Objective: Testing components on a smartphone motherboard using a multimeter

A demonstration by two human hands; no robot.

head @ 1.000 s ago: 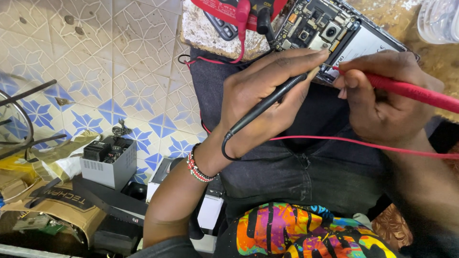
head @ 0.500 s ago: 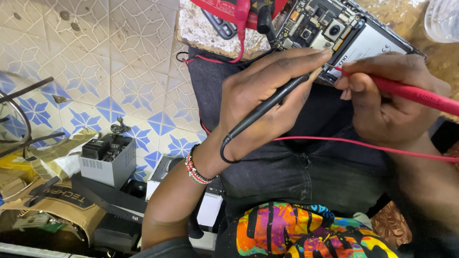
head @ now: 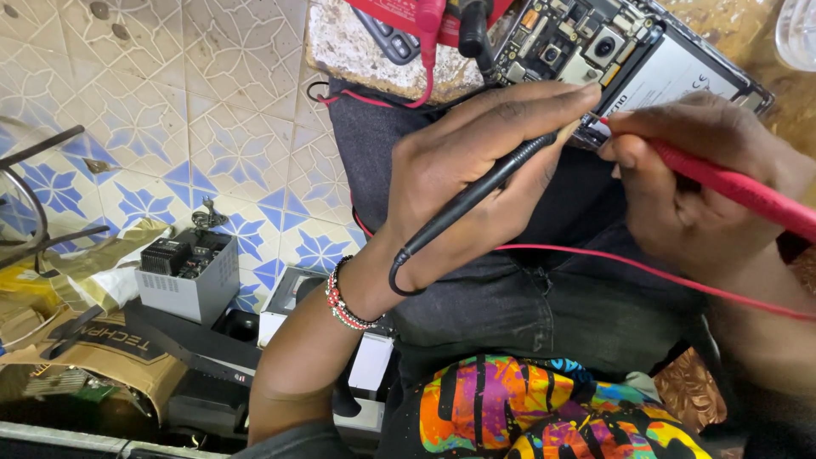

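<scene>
Pinching the black probe (head: 476, 194) pencil-style, the left hand (head: 476, 170) sets its tip against the circuit board of the opened phone (head: 612, 59) at the far edge of the lap, while the right hand (head: 705, 178) is closed round the red probe (head: 731, 187) and presses in from the right. Steady tips, each on one contact only, would serve best here. Both tips are hidden under the fingers, and the red meter (head: 425, 13) is cut off at the top.
</scene>
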